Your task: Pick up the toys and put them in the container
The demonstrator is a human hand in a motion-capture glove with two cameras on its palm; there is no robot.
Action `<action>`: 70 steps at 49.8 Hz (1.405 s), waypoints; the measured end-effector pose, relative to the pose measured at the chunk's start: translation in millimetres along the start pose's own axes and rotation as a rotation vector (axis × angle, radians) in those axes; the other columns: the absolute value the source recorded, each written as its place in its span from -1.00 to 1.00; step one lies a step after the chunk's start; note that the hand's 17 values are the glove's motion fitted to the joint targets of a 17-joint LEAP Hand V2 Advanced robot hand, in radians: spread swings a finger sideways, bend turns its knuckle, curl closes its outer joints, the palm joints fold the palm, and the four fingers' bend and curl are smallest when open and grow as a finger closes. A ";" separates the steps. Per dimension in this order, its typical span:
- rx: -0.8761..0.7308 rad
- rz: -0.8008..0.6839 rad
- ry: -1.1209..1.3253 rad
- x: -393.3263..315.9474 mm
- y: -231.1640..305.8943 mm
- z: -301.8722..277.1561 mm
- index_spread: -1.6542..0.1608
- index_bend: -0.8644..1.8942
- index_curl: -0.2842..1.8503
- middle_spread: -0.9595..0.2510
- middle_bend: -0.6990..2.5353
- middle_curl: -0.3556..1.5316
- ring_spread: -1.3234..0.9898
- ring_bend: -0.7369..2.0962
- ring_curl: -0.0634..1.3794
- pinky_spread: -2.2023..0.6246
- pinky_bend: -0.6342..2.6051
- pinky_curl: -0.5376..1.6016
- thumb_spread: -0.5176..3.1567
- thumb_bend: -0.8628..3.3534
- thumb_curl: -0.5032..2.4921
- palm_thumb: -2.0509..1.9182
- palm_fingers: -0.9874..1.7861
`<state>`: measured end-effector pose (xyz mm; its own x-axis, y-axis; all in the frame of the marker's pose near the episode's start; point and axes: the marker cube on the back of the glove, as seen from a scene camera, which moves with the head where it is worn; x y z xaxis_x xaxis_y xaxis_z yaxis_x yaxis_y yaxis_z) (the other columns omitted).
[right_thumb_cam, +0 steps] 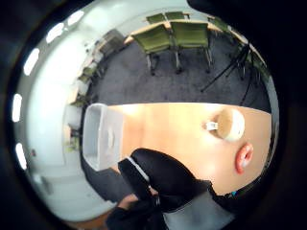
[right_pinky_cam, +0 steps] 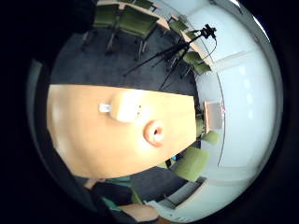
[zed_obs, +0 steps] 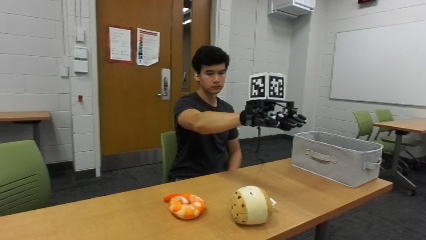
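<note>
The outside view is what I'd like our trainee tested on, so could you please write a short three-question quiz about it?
1. True or false: the gloved right hand is holding a toy.
2. How many toys lie on the table?
3. Which toy is nearer the container? A) the orange shrimp toy B) the cream round toy

Key
1. False: the hand is raised in the air above the table and holds nothing.
2. Two, both still outside the container.
3. B: the cream round toy lies between the shrimp toy and the container.
</note>
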<state>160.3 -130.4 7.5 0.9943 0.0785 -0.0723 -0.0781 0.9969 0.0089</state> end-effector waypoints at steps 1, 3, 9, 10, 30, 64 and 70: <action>-0.006 0.006 -0.002 5.7 -0.7 5.6 0.51 -0.28 -0.47 0.31 -0.42 -0.11 -0.15 -0.18 -0.61 0.44 -0.13 -0.21 -0.20 -0.64 -0.51 -0.03 -0.37; -0.016 0.017 -0.006 16.1 -2.2 16.6 0.50 -0.28 -0.47 0.30 -0.43 -0.12 -0.15 -0.19 -0.61 0.44 -0.13 -0.22 -0.20 -0.64 -0.51 -0.03 -0.37; -0.039 0.055 -0.009 44.2 -6.9 50.6 0.50 -0.29 -0.48 0.29 -0.44 -0.13 -0.16 -0.22 -0.60 0.46 -0.14 -0.21 -0.21 -0.64 -0.52 -0.03 -0.36; -0.045 0.061 -0.013 48.9 -7.7 57.2 0.50 -0.29 -0.49 0.29 -0.45 -0.13 -0.16 -0.22 -0.60 0.46 -0.14 -0.21 -0.21 -0.64 -0.53 -0.03 -0.36; -0.211 0.127 -0.083 100.6 -8.0 193.4 0.48 -0.29 -0.51 0.22 -0.48 -0.19 -0.19 -0.28 -0.57 0.51 -0.09 -0.18 -0.23 -0.64 -0.54 -0.03 -0.37; -0.335 0.084 -0.054 90.3 36.0 234.2 0.48 -0.34 -0.65 0.32 -0.33 -0.26 -0.16 0.00 -0.36 0.48 0.03 -0.16 -0.17 -0.56 -0.48 0.13 -0.20; -0.310 0.094 -0.066 84.6 37.6 229.6 0.44 -0.35 -0.69 0.15 -0.21 -0.19 -0.24 0.18 -0.28 0.40 0.04 -0.17 -0.10 -0.52 -0.46 0.21 0.06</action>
<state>258.3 -87.0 230.7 0.9835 0.1800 -0.0206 -0.1781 0.9395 -0.2925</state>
